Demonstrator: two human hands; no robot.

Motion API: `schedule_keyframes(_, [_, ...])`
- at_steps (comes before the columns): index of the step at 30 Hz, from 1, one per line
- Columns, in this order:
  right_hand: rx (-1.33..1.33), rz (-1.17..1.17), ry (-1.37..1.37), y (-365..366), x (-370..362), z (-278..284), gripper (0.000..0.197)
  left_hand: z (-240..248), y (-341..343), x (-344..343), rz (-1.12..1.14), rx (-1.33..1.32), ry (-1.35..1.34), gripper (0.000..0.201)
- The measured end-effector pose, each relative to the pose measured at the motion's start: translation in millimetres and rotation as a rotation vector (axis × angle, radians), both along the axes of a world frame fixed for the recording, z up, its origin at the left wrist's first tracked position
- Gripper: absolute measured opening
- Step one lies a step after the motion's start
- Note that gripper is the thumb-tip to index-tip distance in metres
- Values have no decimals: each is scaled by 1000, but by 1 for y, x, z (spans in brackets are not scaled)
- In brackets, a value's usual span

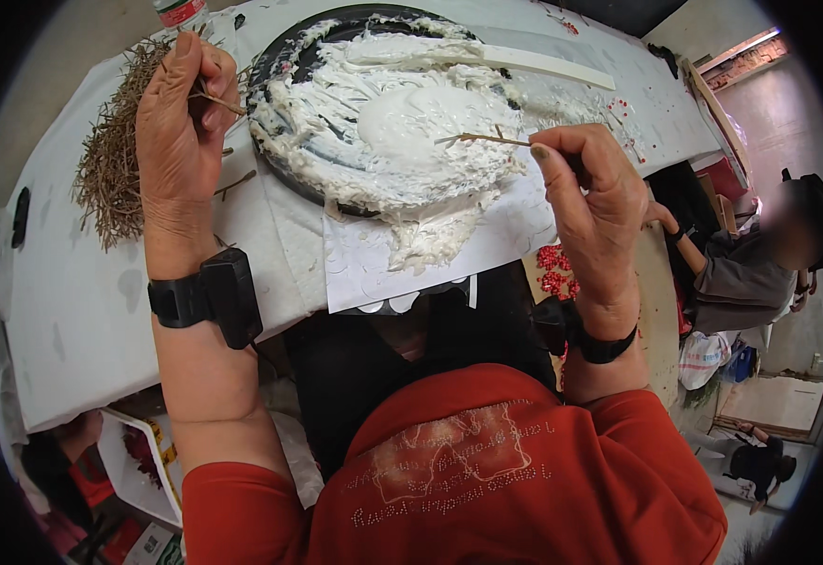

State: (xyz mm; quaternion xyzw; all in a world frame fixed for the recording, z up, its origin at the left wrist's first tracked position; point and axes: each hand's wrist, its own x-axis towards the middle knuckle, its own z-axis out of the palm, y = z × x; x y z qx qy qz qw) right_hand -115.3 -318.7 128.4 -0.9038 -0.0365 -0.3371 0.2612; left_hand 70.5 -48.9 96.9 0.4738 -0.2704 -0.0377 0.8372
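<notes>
A round black pan point(284, 56) full of thick white paste point(402, 118) sits on the white-covered table point(82, 311) in front of me. My right hand point(595, 202) pinches a thin brown stick point(482, 139) whose tip dips into the paste. My left hand point(176, 122) holds a few more thin sticks point(214, 99) at the pan's left rim. Both wrists wear black bands. A flat white strip point(534, 61) lies across the pan's far side. White paper point(364, 264) under the pan carries spilled paste.
A heap of dry brown sticks point(110, 160) lies left of the pan. A bottle point(181, 11) stands at the far edge. Small red pieces point(551, 268) sit to the right. Another person point(759, 264) sits at the right; a white tray point(134, 466) is below the table's left edge.
</notes>
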Motion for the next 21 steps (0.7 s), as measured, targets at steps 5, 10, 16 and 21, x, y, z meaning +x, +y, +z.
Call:
schedule_keyframes(5, [7,-4,-2,1,-1,0,10,0,0,-1,-6,-6,-6,32])
schedule_keyframes(10, [-29,5,-44,0,0,1,5,1,0,0,-14,-16,-6,32])
schedule_keyframes(16, [-143,-17,30,-8,0,1,5,0,1,1,-27,-35,11,32])
schedule_keyframes(21, [-157,-65,18,-9,-5,5,6,1,0,2,-36,-51,19,32])
